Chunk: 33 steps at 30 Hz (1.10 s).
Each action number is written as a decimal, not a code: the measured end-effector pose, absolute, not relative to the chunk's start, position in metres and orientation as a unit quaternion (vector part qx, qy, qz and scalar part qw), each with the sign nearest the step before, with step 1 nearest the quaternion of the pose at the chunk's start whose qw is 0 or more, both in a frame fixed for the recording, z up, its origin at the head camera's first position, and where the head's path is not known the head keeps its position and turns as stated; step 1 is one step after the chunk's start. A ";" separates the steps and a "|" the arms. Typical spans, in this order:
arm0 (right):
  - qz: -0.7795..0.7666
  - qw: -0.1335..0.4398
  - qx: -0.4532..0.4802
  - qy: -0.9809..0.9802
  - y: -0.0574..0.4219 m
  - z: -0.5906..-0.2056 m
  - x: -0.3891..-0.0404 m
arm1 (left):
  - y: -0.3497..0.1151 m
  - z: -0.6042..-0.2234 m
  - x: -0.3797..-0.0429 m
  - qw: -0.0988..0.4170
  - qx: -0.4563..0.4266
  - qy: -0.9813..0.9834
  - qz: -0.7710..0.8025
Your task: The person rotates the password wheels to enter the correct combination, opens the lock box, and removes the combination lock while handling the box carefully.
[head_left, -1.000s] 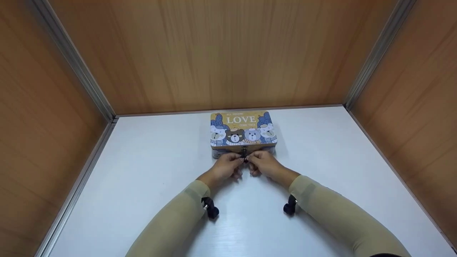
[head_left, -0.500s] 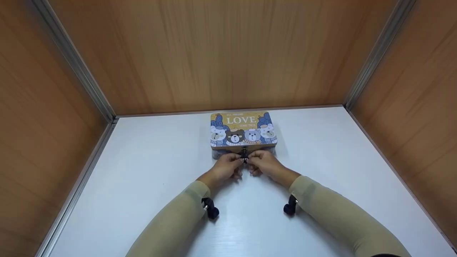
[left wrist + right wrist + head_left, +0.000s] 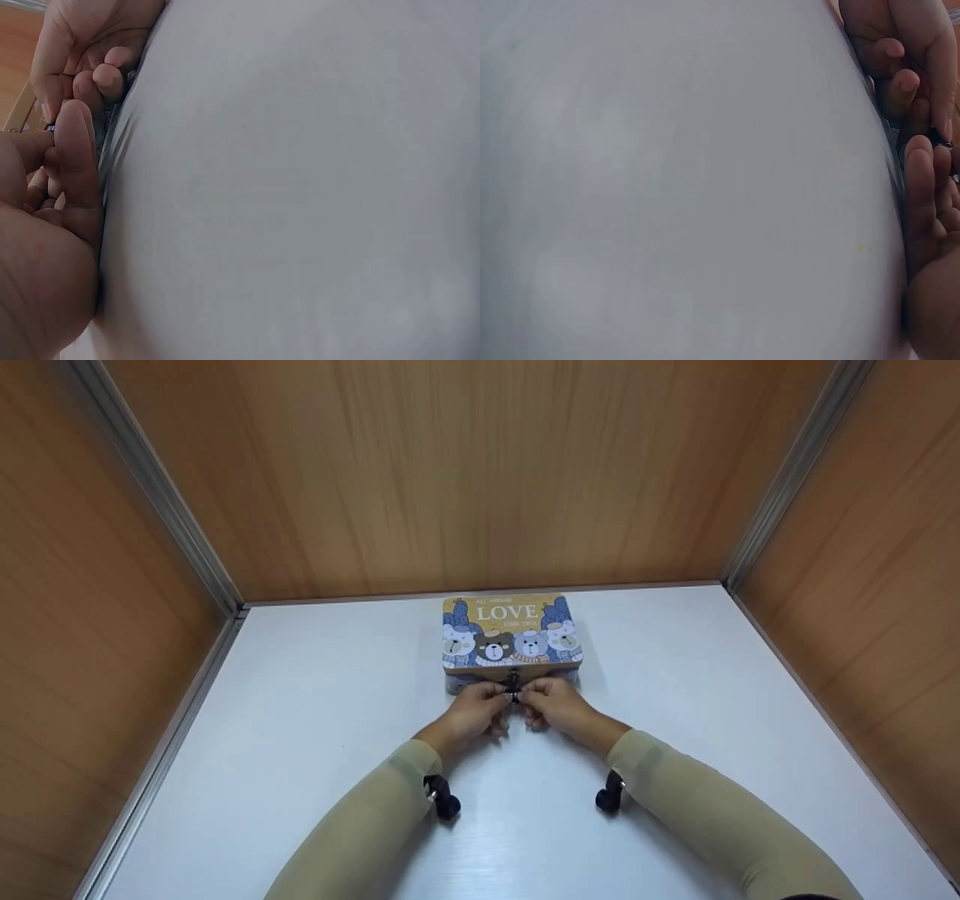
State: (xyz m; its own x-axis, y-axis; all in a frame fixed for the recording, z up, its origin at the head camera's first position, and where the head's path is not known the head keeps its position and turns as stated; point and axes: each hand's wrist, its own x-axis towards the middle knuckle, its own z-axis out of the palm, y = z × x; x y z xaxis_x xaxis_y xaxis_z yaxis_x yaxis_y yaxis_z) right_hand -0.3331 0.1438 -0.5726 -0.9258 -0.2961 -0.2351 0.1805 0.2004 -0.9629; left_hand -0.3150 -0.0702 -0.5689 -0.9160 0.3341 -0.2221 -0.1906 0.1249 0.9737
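A tin box (image 3: 512, 634) with a yellow lid, printed bears and the word LOVE sits shut on the white table. At the middle of its front hangs a small dark lock (image 3: 514, 687) with shiny parts, largely covered by fingers. My left hand (image 3: 474, 710) pinches it from the left, and my right hand (image 3: 558, 706) pinches it from the right. In the left wrist view, the left thumb (image 3: 75, 142) points towards the other hand's fingertips. A bit of the black lock (image 3: 939, 138) shows between the fingers in the right wrist view.
The white table (image 3: 315, 697) is enclosed by a wooden back panel (image 3: 480, 480) and wooden side panels, with metal strips at the corners. The box stands close to the back panel. A small black camera (image 3: 447, 807) hangs from each sleeved wrist.
The right fingertips have shifted very slightly at the lock. Both arms and the box stay in place.
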 end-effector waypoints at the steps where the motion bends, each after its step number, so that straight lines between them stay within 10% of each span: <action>1: -0.630 0.188 -0.039 0.752 0.144 -0.572 -0.333 | -0.070 -0.569 -0.315 0.199 0.049 0.724 0.659; 33: -0.649 0.176 -0.025 0.739 0.145 -0.574 -0.333 | -0.069 -0.568 -0.313 0.187 0.044 0.729 0.657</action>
State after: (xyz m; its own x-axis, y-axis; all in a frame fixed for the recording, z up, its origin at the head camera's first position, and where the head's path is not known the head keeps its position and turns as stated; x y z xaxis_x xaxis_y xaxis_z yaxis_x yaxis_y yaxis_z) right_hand -0.3326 0.1446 -0.5739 -0.9371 -0.2656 -0.2265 0.1903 0.1552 -0.9694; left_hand -0.3134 -0.0694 -0.5681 -0.9261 0.3104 -0.2146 -0.1813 0.1326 0.9744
